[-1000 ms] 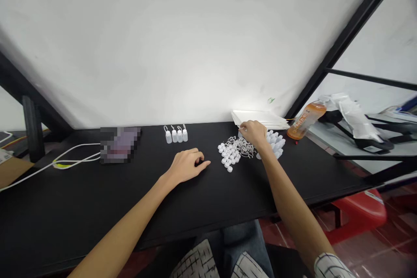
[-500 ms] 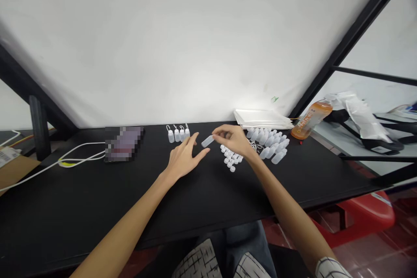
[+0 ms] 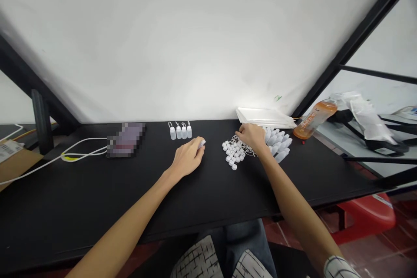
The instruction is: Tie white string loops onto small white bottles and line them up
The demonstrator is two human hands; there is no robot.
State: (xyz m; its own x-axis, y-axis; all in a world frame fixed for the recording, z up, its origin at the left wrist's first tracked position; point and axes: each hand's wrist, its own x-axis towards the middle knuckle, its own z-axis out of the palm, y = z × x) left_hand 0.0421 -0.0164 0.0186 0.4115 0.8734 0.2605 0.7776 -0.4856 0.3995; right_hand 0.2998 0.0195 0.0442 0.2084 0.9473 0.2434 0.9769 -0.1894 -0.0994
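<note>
My left hand (image 3: 189, 156) is closed around a small translucent bottle (image 3: 202, 143), whose end shows between thumb and fingers. My right hand (image 3: 252, 136) is closed over a heap of white cord loops (image 3: 249, 150); its fingertips are pressed down on the loops and I cannot make out what is between them. Left of the loops lies a cluster of white caps (image 3: 233, 153). Several uncapped-looking translucent bottles (image 3: 280, 141) lie to the right of my right hand. Several small bottles with loops (image 3: 184, 132) stand in a row behind my left hand.
Flat white bags (image 3: 265, 117) lie by the wall. An orange drink bottle (image 3: 314, 119) leans at the right. A blurred-out phone-like object (image 3: 126, 140) and white cable (image 3: 81, 141) are on the left of the black table (image 3: 195, 200). A red stool (image 3: 368, 215) stands at lower right.
The small bottle has passed from my right hand to my left, which has closed around it. My right hand has moved right to the cord loops.
</note>
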